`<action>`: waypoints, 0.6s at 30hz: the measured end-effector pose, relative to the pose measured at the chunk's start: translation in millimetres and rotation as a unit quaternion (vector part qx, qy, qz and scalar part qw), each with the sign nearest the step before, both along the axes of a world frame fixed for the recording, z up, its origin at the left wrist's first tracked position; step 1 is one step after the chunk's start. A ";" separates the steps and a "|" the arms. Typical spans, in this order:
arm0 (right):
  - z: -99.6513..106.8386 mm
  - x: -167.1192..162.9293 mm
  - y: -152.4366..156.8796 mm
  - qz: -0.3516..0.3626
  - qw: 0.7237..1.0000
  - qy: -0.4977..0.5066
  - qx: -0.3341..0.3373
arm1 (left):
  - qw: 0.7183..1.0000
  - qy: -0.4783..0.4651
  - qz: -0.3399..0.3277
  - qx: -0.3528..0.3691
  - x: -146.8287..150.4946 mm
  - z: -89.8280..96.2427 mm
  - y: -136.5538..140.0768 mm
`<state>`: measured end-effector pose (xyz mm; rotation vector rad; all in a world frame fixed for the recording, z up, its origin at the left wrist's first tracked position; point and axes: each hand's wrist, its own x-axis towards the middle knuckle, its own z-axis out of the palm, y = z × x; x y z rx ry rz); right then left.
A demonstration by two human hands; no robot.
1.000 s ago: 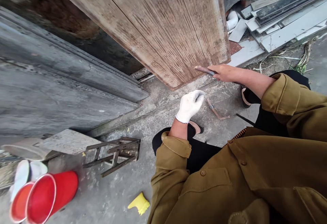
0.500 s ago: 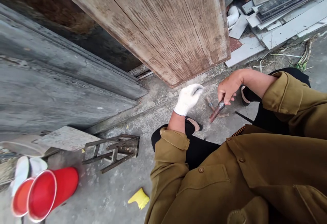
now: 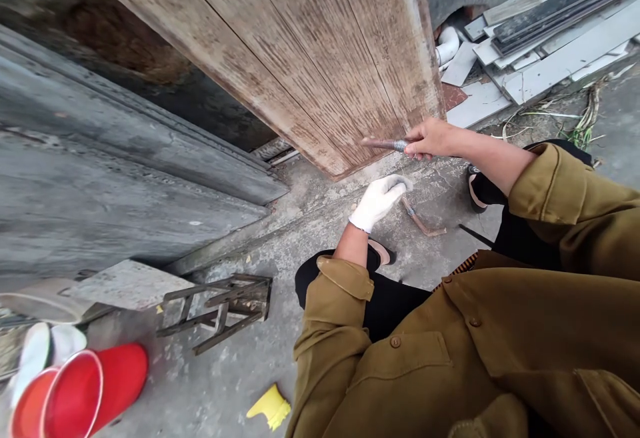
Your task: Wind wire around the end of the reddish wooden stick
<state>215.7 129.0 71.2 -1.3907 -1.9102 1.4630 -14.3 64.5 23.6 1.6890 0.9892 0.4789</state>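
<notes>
My right hand (image 3: 424, 139) is bare and closed around one end of a brown stick (image 3: 377, 143). Silvery wire (image 3: 399, 146) is wound in coils around it beside my fingers. The stick points left, in front of the lower part of the wooden door. Lower and to the left, my left hand (image 3: 381, 199) wears a white knit glove, its fingers pinched together. A faint strand of wire runs between the stick and these fingers. Just right of the glove, a bent, rusty brown piece (image 3: 425, 227) with a bound middle lies on the concrete.
The weathered wooden door (image 3: 320, 58) stands right ahead. Stacked tiles and boards (image 3: 540, 58) lie at upper right. A small wooden stool (image 3: 225, 308) lies on its side at left, above red buckets (image 3: 120, 378). A yellow object (image 3: 273, 406) is on the ground near my left sleeve.
My right hand has lifted the stick up and to the left, turning it from slanting downward to nearly level. My gloved left hand has shifted slightly right and down. The bent piece below is uncovered.
</notes>
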 end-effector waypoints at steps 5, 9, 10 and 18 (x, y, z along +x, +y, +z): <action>-11.3 -15.6 -13.4 0.059 0.982 -0.176 0.030 | 0.978 0.145 -0.054 0.137 4.0 1.5 5.7; -10.5 0.7 -18.5 0.193 0.957 -0.071 -0.206 | 0.983 0.118 -0.108 0.090 -2.9 -3.6 10.3; -6.9 6.8 -16.4 0.219 0.946 -0.018 -0.239 | 0.989 0.081 -0.107 0.057 -3.9 -5.5 10.0; 17.9 14.9 -1.0 0.079 0.982 0.137 -0.100 | 0.985 -0.143 0.061 -0.074 3.3 -13.6 5.1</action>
